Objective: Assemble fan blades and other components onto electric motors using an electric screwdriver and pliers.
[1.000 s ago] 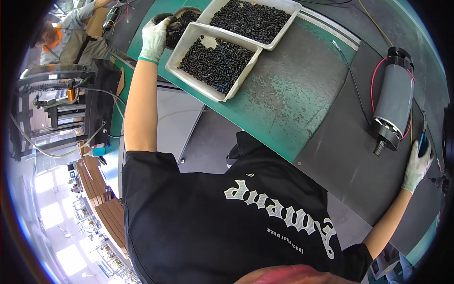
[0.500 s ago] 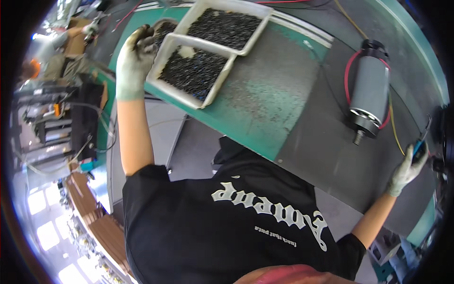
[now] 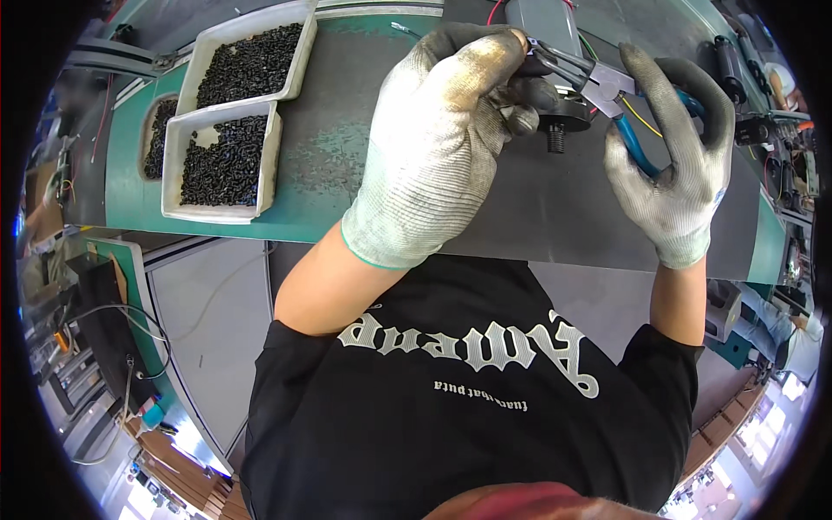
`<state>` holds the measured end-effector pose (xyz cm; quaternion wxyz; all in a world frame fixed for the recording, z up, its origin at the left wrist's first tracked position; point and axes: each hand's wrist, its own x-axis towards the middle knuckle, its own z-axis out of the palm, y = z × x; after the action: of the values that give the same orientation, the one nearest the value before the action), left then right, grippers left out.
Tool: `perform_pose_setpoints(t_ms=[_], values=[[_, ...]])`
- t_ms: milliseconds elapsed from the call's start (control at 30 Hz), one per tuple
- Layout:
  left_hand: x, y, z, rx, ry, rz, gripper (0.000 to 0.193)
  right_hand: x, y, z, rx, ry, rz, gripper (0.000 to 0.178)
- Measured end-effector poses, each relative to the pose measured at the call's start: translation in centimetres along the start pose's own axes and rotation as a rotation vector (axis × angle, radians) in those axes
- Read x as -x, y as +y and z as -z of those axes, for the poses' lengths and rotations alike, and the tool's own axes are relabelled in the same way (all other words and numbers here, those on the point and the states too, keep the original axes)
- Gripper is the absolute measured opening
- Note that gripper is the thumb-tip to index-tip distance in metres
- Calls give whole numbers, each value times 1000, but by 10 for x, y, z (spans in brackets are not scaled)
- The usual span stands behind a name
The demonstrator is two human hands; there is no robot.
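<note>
My right hand point(image 3: 680, 178), in a white glove with grey fingers, grips pliers point(image 3: 605, 87) with blue handles; the handles are spread apart. Their slim dark jaws point left and meet the fingertips of my left hand point(image 3: 442, 147). That gloved hand is closed, thumb and forefinger pinching a small black part point(image 3: 531, 43) by the jaw tips. Its exact shape is mostly hidden by the fingers. Behind both hands lies a grey cylindrical motor point(image 3: 542, 19), partly covered, with its threaded shaft point(image 3: 556, 139) toward me.
Two white bins point(image 3: 270, 160) of small black parts stand on the bench's left, beside a round dish point(image 3: 147, 130) of similar parts. A yellow wire point(image 3: 641, 117) runs behind the pliers. Dark cylinders point(image 3: 730, 69) lie at the far right.
My left hand has come from beside the bins to the middle, pinching a small black part. My right hand has brought the pliers inward from the far right to meet it. The view has turned.
</note>
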<state>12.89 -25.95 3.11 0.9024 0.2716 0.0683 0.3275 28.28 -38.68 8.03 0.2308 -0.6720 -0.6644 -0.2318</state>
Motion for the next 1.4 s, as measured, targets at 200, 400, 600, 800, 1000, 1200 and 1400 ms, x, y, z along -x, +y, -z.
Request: perform_pose_setpoints(t_ms=[200,400,600,800,1000,1200,1400], values=[[3,2,2,-248,82,-30,30,-8,-4,5,63,-35,10,54],[-26,21,-38,-773,292,137,27,-12,34,-7,88,-164,-5,49],[-160,-12,20,-1760,235,-228,37,-16,165,-81,-938,-268,-794,22],[-182,-39,37,-1594,144,73,76,-1,157,-122,-1807,-381,-1146,18],[-127,-23,-36,-1551,141,-188,89,0,121,-38,-1468,-124,-757,45],[-55,-8,-72,-994,-409,-644,46,17,44,83,-988,-135,-674,55],[-52,-20,-46,-899,-645,-864,87,-21,44,108,-226,-479,-247,60]])
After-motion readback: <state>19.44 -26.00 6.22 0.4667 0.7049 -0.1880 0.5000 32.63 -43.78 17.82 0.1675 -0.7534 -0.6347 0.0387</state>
